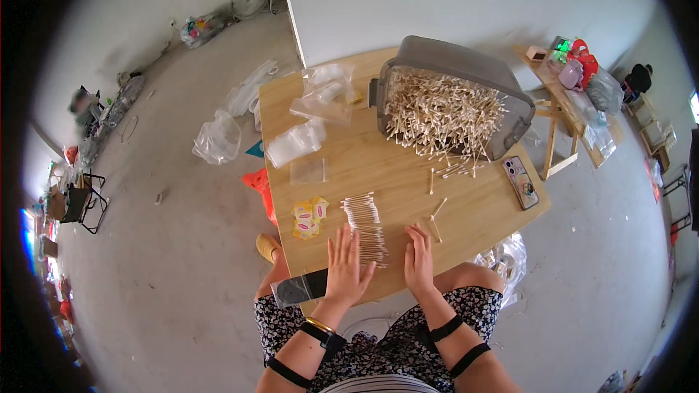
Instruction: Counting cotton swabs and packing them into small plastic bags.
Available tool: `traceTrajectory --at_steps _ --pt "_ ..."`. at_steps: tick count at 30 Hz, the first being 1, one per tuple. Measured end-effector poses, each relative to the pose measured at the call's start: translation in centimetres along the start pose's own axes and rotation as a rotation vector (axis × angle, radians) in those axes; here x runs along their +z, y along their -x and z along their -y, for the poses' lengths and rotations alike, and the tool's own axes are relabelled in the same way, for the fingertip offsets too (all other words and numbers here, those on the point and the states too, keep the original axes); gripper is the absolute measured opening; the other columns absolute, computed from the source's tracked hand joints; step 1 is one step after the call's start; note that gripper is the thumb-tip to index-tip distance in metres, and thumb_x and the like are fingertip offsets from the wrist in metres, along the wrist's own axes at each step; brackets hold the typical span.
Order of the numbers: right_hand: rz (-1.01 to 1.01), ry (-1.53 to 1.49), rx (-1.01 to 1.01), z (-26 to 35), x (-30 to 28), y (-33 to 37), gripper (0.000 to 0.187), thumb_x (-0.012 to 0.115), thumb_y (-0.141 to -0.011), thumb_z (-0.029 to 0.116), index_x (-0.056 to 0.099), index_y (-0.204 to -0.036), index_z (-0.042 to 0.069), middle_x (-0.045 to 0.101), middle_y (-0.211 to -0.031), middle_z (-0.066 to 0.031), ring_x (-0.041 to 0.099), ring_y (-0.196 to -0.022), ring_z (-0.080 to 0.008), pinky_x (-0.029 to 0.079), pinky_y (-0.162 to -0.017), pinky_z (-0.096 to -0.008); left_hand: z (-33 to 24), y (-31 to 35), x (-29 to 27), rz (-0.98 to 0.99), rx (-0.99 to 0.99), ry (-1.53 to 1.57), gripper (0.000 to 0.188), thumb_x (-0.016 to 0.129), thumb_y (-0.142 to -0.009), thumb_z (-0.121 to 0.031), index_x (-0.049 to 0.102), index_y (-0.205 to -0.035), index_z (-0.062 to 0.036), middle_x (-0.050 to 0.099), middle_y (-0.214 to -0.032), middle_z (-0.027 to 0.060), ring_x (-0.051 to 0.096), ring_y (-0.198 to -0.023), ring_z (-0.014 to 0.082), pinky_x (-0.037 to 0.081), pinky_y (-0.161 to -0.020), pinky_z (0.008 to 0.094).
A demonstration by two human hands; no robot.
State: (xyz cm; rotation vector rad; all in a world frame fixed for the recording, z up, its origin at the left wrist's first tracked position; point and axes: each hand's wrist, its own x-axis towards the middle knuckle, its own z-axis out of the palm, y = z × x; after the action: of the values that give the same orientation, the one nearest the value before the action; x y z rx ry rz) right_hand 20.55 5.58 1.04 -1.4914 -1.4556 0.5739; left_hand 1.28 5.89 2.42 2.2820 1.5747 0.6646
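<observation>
Head view, looking down at a wooden table (397, 207) with a row of cotton swabs (364, 222) on it. They're lying side by side in a wavy column, with the near end sitting between the two hands.

Left hand (346, 268) is pretty flat on the left side of the row, fingers straight and slightly apart, thumb out toward the swabs. Can't tell if it's actually touching them. Right hand (419, 260) is off to the other side with a strip of bare wood in between, fingers close together and a bit bent, nothing in them that I can see.

Far side has a grey bin (455, 53) tipped toward the person, with a big messy pile of swabs (444, 109) in its mouth. A few loose swabs (436, 221) lie nearer, and a phone (520, 183) is at the right edge. Over on the left: yellow-and-white packets (306, 221) and clear plastic bags (295, 143).
</observation>
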Motion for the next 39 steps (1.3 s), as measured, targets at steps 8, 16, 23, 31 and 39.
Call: traceTrajectory --at_steps 8,16,23,31,39 --pt "0.002 0.222 -0.068 0.3 1.2 0.4 0.033 0.051 -0.092 0.003 0.055 -0.125 0.0 0.055 -0.128 -0.0194 0.048 -0.13 -0.0373 0.039 -0.111 -0.0462 -0.8 -3.1 2.3 0.211 0.012 -0.319 0.089 0.039 -0.098 -0.061 0.015 -0.157 0.002 0.013 -0.166 0.016 0.01 -0.154 0.0319 0.004 -0.123 0.0552" --pt "-0.013 0.344 -0.12 -0.6 1.2 0.6 0.039 0.054 -0.089 0.007 0.055 -0.127 0.0 0.055 -0.128 -0.0171 0.047 -0.132 -0.0344 0.033 -0.117 -0.0463 -1.8 -2.2 3.0 0.259 -0.012 -0.4 0.095 0.035 -0.096 -0.067 0.014 -0.156 0.0039 0.013 -0.165 0.0185 0.009 -0.154 0.0309 0.002 -0.122 0.0572" --pt "0.067 0.408 -0.134 0.1 1.2 0.5 0.048 0.058 -0.084 0.014 0.054 -0.13 0.001 0.051 -0.134 -0.0158 0.042 -0.137 -0.0312 0.028 -0.121 -0.045 -1.5 -2.4 3.1 0.288 -0.06 -0.367 0.087 0.038 -0.099 -0.057 0.012 -0.156 0.0032 0.011 -0.165 0.0189 0.009 -0.154 0.032 0.0 -0.121 0.0582" --pt "0.06 0.427 -0.126 0.0 0.8 0.7 0.044 0.055 -0.086 0.013 0.056 -0.129 0.001 0.052 -0.134 -0.0151 0.042 -0.137 -0.03 0.028 -0.121 -0.0444 -2.1 -0.3 2.0 0.299 0.064 -0.29 0.09 0.045 -0.097 -0.053 0.009 -0.157 0.0037 0.01 -0.165 0.0204 0.009 -0.153 0.0339 0.004 -0.122 0.0546" --pt "0.047 0.456 -0.135 0.0 1.3 0.5 0.041 0.055 -0.086 0.008 0.058 -0.127 0.001 0.053 -0.133 -0.0143 0.044 -0.135 -0.029 0.029 -0.12 -0.044 -2.3 3.2 2.5 0.284 0.076 -0.296 0.091 0.05 -0.095 -0.05 0.013 -0.154 0.0077 0.013 -0.162 0.0264 0.01 -0.152 0.0401 0.007 -0.122 0.0565"
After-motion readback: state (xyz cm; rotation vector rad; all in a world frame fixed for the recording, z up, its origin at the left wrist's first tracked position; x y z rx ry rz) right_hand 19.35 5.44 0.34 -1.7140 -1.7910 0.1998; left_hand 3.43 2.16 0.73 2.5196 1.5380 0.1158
